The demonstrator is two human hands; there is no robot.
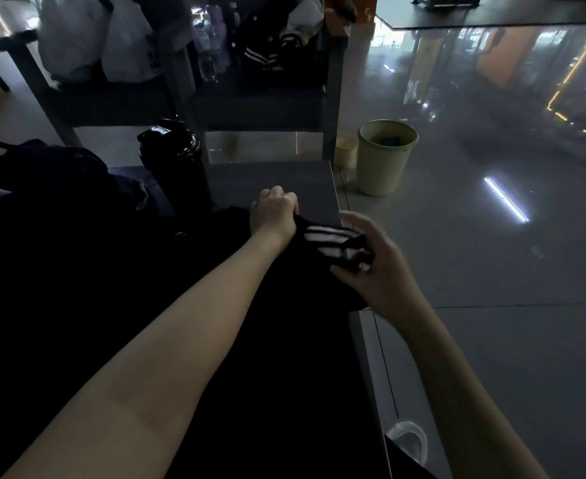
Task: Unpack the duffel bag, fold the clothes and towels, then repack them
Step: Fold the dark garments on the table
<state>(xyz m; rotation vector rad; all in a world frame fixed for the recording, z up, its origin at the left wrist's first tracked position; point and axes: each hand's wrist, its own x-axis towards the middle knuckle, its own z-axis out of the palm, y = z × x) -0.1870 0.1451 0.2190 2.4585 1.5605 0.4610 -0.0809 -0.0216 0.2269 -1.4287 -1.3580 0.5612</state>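
A black garment (284, 357) lies spread over the near part of the table (267, 178) and runs to its right edge. It is so dark that its hem and folds are hard to make out. Both hands are clamped on it, a little apart. The right hand (376, 267), at the right edge, has its fingers and thumb curled round a bunched end with white stripes (329, 238), probably a sleeve. The left hand (273, 213), just beyond it toward the far right corner, grips a fistful of the cloth.

The step in hand looks like folding, with the striped end to be brought in over the body. To do it well, the left hand should pin the cloth flat at the fold line. The right should pull the striped end taut, lay it straight across and smooth it, without letting the fabric slide off the right edge.

Farther back on the left stands a black bottle (175, 167), and beside it at the left edge is the dark duffel bag (42, 167). A pale bin (386, 157) sits on the floor past the far right corner.
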